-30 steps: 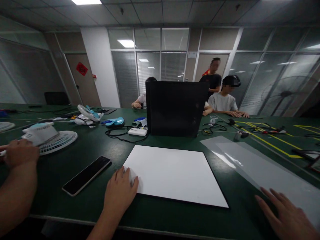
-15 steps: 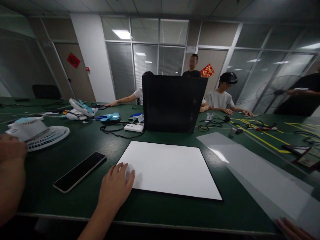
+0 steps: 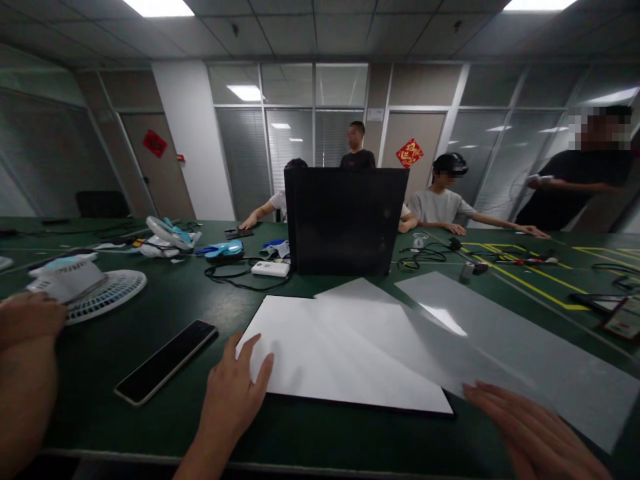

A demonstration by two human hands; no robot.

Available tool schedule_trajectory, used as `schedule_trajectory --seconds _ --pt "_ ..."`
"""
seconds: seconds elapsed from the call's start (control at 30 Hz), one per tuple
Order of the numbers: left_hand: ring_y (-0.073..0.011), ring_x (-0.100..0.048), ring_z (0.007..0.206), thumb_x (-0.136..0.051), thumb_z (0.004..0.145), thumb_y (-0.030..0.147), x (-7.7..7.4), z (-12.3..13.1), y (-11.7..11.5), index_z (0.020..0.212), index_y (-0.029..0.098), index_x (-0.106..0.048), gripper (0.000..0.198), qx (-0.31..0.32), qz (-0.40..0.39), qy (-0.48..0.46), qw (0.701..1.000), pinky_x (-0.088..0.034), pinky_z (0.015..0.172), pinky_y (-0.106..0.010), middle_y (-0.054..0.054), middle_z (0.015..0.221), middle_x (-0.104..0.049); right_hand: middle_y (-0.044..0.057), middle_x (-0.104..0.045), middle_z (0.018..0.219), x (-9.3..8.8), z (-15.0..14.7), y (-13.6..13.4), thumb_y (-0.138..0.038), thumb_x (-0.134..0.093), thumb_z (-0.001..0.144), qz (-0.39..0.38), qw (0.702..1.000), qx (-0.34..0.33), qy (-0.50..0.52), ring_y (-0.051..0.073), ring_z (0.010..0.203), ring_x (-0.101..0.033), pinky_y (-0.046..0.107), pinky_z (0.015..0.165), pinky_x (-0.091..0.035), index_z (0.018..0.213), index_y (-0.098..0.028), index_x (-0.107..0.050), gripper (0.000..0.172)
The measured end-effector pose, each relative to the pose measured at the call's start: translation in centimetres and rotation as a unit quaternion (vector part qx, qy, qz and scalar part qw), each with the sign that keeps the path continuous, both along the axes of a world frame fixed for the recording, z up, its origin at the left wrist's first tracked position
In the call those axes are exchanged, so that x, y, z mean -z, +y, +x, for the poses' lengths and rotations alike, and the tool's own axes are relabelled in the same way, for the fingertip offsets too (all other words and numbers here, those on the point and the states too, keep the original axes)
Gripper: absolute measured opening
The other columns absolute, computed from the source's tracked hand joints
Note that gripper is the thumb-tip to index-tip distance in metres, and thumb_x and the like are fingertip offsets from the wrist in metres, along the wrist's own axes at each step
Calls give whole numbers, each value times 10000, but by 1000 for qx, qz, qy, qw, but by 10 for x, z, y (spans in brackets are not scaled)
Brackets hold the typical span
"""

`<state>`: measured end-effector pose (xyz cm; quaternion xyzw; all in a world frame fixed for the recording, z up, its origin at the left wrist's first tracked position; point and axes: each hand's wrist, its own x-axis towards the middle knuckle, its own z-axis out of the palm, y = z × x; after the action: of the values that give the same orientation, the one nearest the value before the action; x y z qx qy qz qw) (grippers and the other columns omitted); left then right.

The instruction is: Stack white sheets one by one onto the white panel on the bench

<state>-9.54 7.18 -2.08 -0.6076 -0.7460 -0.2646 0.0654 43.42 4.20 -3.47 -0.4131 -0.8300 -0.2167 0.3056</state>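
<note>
A white rectangular sheet with a dark edge (image 3: 300, 353) lies on the green table. My left hand (image 3: 237, 380) rests at its left edge with the fingers apart. From the lower right, my right hand (image 3: 530, 427) reaches in, its fingers together at the near corner of a translucent sheet (image 3: 400, 333) that overlaps the white one. The fingertips' hold on that sheet is partly hidden. Farther right lies another translucent sheet (image 3: 540, 360). A phone (image 3: 167, 363) lies left of my left hand.
Another person's hand and arm (image 3: 30, 360) are at the far left by a white fan (image 3: 107, 297). A black box-shaped case (image 3: 345, 220) stands behind the sheets. Cables (image 3: 230, 273) and a white power bank (image 3: 271, 269) lie beside it. People sit and stand beyond the table.
My right hand has moved left and inward, bringing a translucent sheet over the right part of the white one. My left hand stays at the left edge. The view has tilted up.
</note>
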Motion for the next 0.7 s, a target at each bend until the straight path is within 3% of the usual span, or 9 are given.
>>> schedule_trajectory --seconds 0.1,0.2,0.37,0.7 --pt "-377 -702 1245 -365 1063 563 -2 -2 -2 1465 177 -608 608 -11 14 -17 1000 -574 1027 -570 -245 1611 -466 -46 -659 1434 -7 -46 20 -231 -529 1007 -20 999 -43 -16 196 1275 -662 321 1072 -574 1422 -380 -667 461" --pt "-357 -721 1215 -388 1058 572 -3 -4 -4 1482 184 -579 606 -13 22 -29 999 -582 1031 -555 -237 1635 -443 -35 -693 1380 4 -66 36 -235 -527 1018 -58 997 -37 18 193 1217 -695 325 1035 -609 1331 -389 -729 402" --pt "-333 -746 1151 -428 1048 536 -4 -1 -6 1464 201 -601 561 -6 14 -32 999 -608 990 -516 -206 1634 -454 -7 -728 1308 24 -64 45 -282 -520 1032 -114 992 -34 43 207 1163 -720 357 1017 -636 1285 -378 -761 362" --pt "-343 -685 1266 -505 1009 342 -4 9 0 1342 156 -714 435 -5 -33 49 998 -529 1100 -490 -195 1500 -614 9 -719 1326 26 -66 48 -272 -461 1033 -195 977 -55 65 231 1238 -689 430 1078 -612 1240 -368 -784 395"
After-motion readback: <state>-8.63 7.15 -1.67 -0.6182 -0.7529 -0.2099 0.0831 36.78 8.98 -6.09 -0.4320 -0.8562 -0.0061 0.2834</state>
